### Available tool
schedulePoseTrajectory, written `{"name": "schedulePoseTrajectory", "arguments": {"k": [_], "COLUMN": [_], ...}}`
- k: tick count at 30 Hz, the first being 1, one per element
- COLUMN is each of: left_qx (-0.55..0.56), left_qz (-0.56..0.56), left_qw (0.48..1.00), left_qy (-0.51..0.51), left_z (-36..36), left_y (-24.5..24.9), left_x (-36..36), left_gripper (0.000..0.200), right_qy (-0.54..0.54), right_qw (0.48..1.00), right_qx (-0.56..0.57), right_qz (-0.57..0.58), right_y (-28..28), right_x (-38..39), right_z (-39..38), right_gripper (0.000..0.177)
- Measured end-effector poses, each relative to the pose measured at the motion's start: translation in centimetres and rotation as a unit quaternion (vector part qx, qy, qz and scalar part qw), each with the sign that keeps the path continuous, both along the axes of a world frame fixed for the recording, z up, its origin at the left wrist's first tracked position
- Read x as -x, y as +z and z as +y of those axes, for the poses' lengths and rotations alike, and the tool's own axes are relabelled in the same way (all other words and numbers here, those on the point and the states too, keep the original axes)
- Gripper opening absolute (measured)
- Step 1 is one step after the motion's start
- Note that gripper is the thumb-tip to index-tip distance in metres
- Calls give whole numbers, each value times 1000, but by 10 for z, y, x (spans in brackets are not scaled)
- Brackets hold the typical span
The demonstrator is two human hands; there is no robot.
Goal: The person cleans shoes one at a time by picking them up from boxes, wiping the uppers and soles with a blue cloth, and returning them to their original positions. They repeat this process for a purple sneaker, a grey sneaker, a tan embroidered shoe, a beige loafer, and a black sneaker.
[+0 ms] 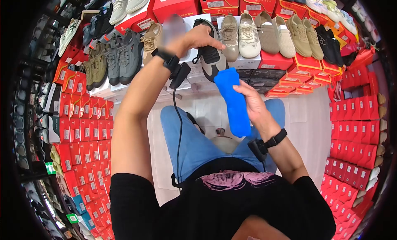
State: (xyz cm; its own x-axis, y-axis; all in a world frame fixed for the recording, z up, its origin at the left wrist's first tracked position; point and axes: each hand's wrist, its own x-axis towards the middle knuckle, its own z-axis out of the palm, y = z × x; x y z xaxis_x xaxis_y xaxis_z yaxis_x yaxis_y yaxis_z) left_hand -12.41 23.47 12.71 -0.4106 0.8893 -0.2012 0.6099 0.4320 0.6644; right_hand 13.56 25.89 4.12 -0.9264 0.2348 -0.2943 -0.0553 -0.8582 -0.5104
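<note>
My left hand (202, 36) reaches to the front row of shoes and is closed on the upper part of a grey and black sneaker (211, 60), thumb across its side. The sneaker's toe points toward me, tilted down over the front of the boxes. In my right hand (253, 103) is a folded bright blue cloth (233, 105), pinched near its upper edge and hanging long. The cloth's top end overlaps the sneaker's toe in this view. Right of the sneaker stands a beige lace-up shoe (230, 37).
White lace-up shoes (249, 35), tan shoes (300, 35) and grey sneakers (129, 56) stand on stacked boxes. Red shoe boxes (84, 130) line the left wall, and more red boxes (355, 130) the right. A stool (223, 144) shows between my knees.
</note>
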Motion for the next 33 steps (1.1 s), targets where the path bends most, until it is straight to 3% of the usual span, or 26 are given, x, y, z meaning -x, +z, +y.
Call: {"name": "schedulePoseTrajectory", "arguments": {"k": [3, 8, 15, 18, 28, 30, 31, 33], "left_qx": [80, 97, 73, 111, 101, 2, 3, -65], "left_qz": [44, 61, 105, 101, 181, 214, 218, 358], "left_qw": [996, 993, 992, 989, 978, 976, 976, 928], "left_qy": [-21, -6, -5, -2, -28, 31, 30, 79], "left_z": [13, 35, 54, 63, 68, 63, 61, 57], "left_y": [7, -5, -15, -21, -41, -46, -43, -44], "left_x": [13, 49, 75, 83, 100, 97, 93, 79], "left_gripper": [66, 67, 69, 72, 60, 52, 52, 48], "right_qy": [9, 17, 36, 26, 41, 40, 53, 49], "right_qw": [999, 996, 991, 991, 989, 990, 990, 993], "right_qx": [30, 82, 98, 106, 114, 112, 113, 108], "right_qz": [7, -39, -78, -77, -86, -79, -62, -17], "right_y": [-13, -19, -30, -38, -43, -45, -47, -44], "right_x": [29, 64, 105, 119, 130, 125, 116, 94], "right_z": [8, 21, 39, 42, 49, 50, 52, 50], "right_gripper": [39, 29, 30, 31, 30, 29, 29, 31]}}
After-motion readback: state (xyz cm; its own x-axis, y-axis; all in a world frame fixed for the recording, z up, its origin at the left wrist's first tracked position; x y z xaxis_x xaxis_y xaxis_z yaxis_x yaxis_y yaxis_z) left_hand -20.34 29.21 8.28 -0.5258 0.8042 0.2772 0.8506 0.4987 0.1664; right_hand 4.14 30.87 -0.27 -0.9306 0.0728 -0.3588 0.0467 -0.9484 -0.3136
